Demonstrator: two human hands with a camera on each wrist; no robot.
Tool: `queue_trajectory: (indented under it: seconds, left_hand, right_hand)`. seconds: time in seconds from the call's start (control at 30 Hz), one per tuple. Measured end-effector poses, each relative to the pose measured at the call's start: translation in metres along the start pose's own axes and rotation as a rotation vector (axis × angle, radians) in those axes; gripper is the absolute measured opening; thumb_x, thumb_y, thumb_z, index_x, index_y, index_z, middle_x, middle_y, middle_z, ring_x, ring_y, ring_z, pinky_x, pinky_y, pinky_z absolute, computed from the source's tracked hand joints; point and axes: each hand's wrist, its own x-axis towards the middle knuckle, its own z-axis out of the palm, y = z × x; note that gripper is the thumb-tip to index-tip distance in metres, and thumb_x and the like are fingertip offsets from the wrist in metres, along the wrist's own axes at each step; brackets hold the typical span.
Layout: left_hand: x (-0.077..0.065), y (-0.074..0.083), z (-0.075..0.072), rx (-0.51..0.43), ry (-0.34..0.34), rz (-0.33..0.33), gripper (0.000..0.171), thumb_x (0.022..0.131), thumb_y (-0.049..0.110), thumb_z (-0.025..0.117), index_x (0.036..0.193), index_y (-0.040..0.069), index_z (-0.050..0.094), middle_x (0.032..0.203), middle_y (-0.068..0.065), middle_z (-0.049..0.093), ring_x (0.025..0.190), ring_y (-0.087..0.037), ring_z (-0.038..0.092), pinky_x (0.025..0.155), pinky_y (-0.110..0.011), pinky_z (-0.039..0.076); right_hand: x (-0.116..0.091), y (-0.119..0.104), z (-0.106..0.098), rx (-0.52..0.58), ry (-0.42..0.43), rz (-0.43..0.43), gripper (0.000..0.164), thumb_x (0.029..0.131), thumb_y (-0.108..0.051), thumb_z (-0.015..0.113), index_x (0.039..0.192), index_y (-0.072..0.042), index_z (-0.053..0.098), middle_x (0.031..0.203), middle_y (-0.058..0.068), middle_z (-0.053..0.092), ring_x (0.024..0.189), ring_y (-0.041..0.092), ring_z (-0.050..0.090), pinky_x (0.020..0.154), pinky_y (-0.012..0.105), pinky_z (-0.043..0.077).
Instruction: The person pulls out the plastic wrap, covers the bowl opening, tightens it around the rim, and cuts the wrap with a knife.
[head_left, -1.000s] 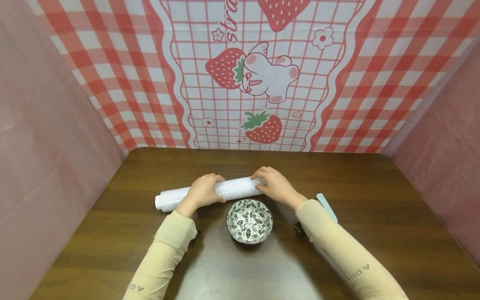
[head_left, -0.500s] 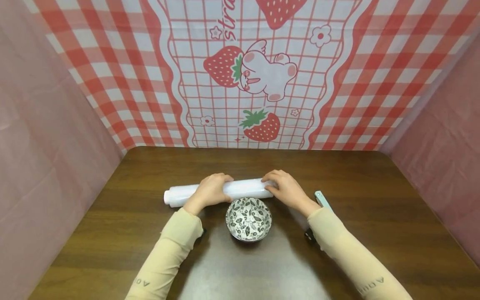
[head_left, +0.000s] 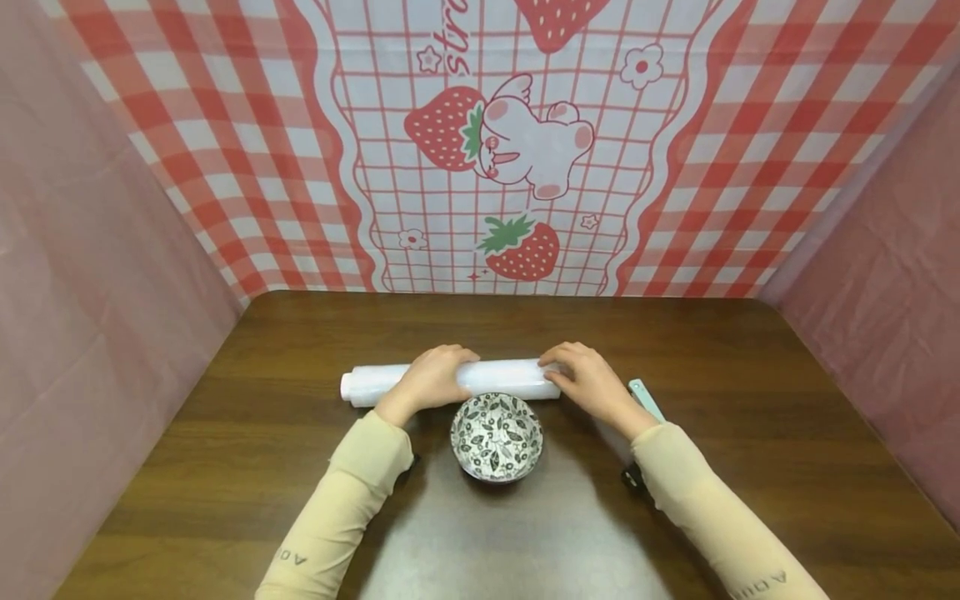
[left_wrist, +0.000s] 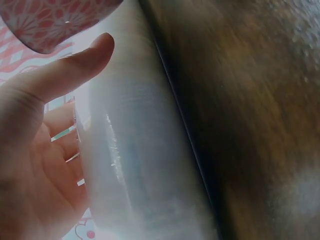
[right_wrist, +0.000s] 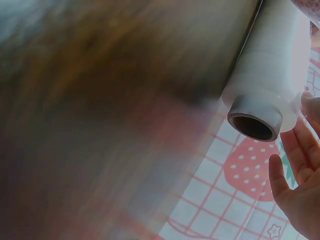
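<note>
A long white roll of cling film [head_left: 517, 379] lies across the table behind a black-and-white patterned bowl [head_left: 497, 439]. My left hand [head_left: 435, 379] holds the roll near its middle, thumb on the near side and fingers over the far side. The left wrist view shows the thumb [left_wrist: 95, 52] along the shiny film. At the roll's right end, my right hand [head_left: 592, 383] has its thumb and fingertips on the film. The hollow cardboard core [right_wrist: 253, 122] sticks out of that end in the right wrist view.
A light blue, narrow tool [head_left: 647, 400] lies to the right, partly hidden by the right wrist. The brown wooden table [head_left: 765, 400] ends at a red-and-white strawberry cloth [head_left: 525, 150]. Pink curtains [head_left: 892, 225] hang at both sides.
Both hands have moved right with the roll. It has straightened from a slant to nearly level, right behind the bowl. The bowl has stayed in place.
</note>
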Motion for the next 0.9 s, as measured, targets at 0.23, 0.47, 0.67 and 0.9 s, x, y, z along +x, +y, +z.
queue_trajectory:
  seconds: [0.23,0.47,0.67,0.9]
  left_hand:
    - [-0.003,-0.001,0.002,-0.008,-0.010,-0.008,0.055,0.072,0.025,0.073,0.121,0.008,0.057,0.116,-0.008,0.061,0.106,-0.027,0.056,0.091,-0.041,0.042]
    - [-0.013,-0.003,0.000,0.010,0.007,-0.027,0.057,0.074,0.034,0.072,0.123,0.010,0.056,0.119,-0.008,0.059,0.110,-0.027,0.053,0.093,-0.043,0.040]
    - [-0.027,-0.012,-0.010,0.046,0.051,-0.063,0.056,0.071,0.034,0.074,0.119,0.009,0.058,0.117,-0.009,0.060,0.107,-0.028,0.054,0.091,-0.043,0.040]
    - [-0.041,-0.026,-0.023,0.041,0.099,-0.101,0.051,0.071,0.029,0.075,0.116,0.008,0.060,0.115,-0.009,0.061,0.106,-0.028,0.055,0.089,-0.045,0.041]
  right_hand:
    - [-0.001,0.003,-0.001,-0.042,-0.008,-0.015,0.016,0.079,-0.012,0.069,0.095,-0.013,0.066,0.098,0.001,0.065,0.093,0.021,0.058,0.082,0.039,0.045]
    - [-0.003,0.002,-0.004,-0.042,0.009,-0.023,0.017,0.078,-0.012,0.070,0.094,-0.012,0.066,0.096,0.001,0.066,0.091,0.020,0.059,0.080,0.039,0.045]
    - [-0.008,0.004,-0.008,-0.020,0.039,-0.015,0.018,0.077,-0.009,0.071,0.095,-0.010,0.067,0.095,0.003,0.067,0.090,0.021,0.060,0.080,0.040,0.045]
    - [-0.013,0.007,-0.013,-0.013,0.033,0.011,0.017,0.078,-0.010,0.070,0.095,-0.010,0.067,0.094,0.002,0.067,0.091,0.021,0.059,0.081,0.039,0.045]
